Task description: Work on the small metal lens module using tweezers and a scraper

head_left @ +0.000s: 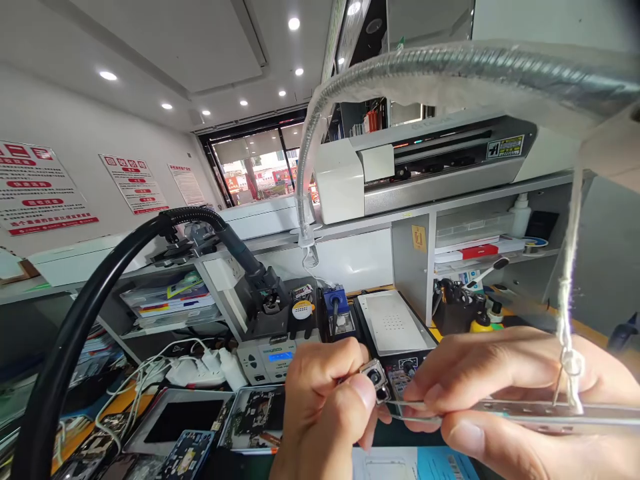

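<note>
My left hand [320,407] is closed in a pinch on a small phone camera module [376,377], held up between thumb and fingers close to my view. My right hand [505,393] is closed on metal tweezers [500,410]; their thin tips reach left and meet the module's underside. A white string [567,313] hangs in front of my right hand. Both hands hover above the bench, over opened phones [255,413] and a blue-and-white sheet [415,463].
A thick black hose [100,287] arcs across the left. A soldering station [273,357], a white heating pad [390,323], tangled white cables [165,370] and a silver flexible duct [450,63] crowd the bench and shelves. A grey machine [430,167] sits on top.
</note>
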Motion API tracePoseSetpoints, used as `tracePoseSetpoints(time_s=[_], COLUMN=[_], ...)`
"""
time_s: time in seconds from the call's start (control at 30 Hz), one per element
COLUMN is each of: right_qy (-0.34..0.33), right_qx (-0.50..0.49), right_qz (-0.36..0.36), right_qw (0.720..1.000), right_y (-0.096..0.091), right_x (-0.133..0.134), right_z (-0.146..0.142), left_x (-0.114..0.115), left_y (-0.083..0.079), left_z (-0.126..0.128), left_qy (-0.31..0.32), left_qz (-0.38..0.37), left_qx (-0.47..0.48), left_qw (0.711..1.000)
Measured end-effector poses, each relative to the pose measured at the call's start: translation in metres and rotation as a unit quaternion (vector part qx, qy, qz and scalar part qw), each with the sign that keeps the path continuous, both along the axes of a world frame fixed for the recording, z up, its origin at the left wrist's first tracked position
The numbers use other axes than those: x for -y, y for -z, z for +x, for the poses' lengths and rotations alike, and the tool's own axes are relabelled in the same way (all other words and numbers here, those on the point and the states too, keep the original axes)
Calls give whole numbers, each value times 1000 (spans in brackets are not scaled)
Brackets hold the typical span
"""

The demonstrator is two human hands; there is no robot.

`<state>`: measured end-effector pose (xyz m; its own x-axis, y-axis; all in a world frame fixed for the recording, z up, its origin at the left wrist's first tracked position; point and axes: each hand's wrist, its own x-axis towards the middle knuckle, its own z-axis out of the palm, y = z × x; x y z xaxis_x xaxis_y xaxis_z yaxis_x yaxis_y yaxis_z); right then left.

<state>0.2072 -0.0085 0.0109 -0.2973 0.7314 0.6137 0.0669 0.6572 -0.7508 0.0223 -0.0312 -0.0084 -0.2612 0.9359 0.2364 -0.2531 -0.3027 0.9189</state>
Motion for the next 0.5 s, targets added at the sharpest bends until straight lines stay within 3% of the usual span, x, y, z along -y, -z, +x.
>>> tracePoseSetpoints(time_s=[0.13, 0.2, 0.3, 0.5], right_qy=[-39, -61, -67, -64], right_qx=[23, 34, 37, 54], right_qz=[-54, -59, -48, 10], right_qw=[998, 996, 996, 996], right_y=[2, 2, 3, 3], right_x=[0, -1, -3, -4], right_z=[2, 4, 6, 8], left_x=[-10, -14, -14, -10], left_y=[-1, -2, -1, 0], left_z=[-12, -15, -17, -21], left_qy=[118, 143, 126, 108], left_qz=[91, 116, 102, 29], left_qx=[-89, -148, -191, -165], left_qw=[985, 972, 968, 980])
